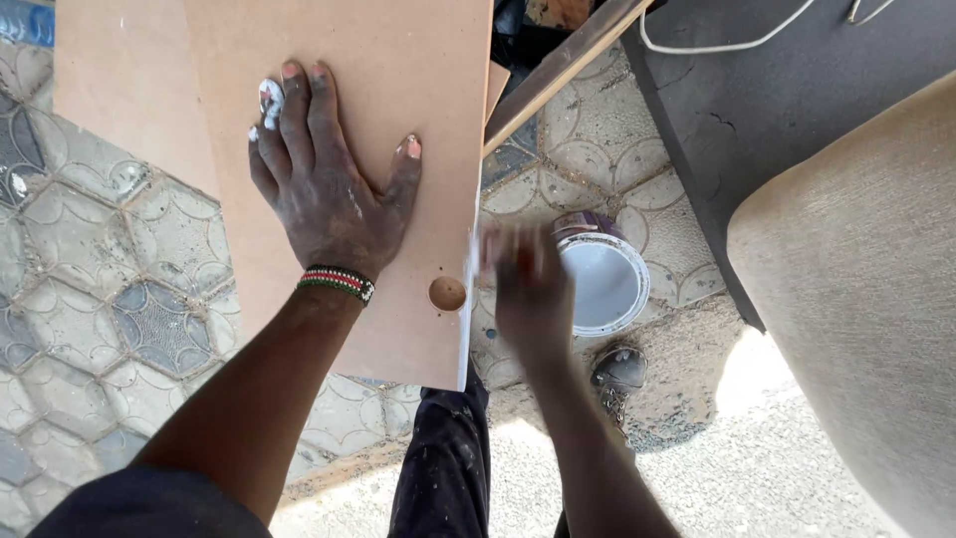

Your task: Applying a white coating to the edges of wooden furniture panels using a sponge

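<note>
Seen from the head camera looking down, the left hand lies flat and open, palm down with fingers spread, on a light brown fibreboard panel that has a round hole drilled near its lower right corner. White paint marks the tips of that hand's fingers, and a beaded wristband in red, white, green and black circles the wrist. The panel's right edge shows a thin white coat along its thickness. The right hand is at that painted edge, just beside the hole, but it is blurred, so I cannot tell whether it is open, closed or holding anything. Just to the right of this hand, on the ground, stands a small round tin of white paint, its lid off and the white surface in plain sight. A second light brown board lies under the panel, reaching out to the left. Below everything is a floor of grey patterned tiles, giving way to rough sandy concrete in bright sun at the lower right. The person's dark paint-flecked trouser leg and a worn shoe show beneath the panel. At the upper right a dark slab carries a white cable, and a beige fabric-covered cushion fills the right side.
</note>
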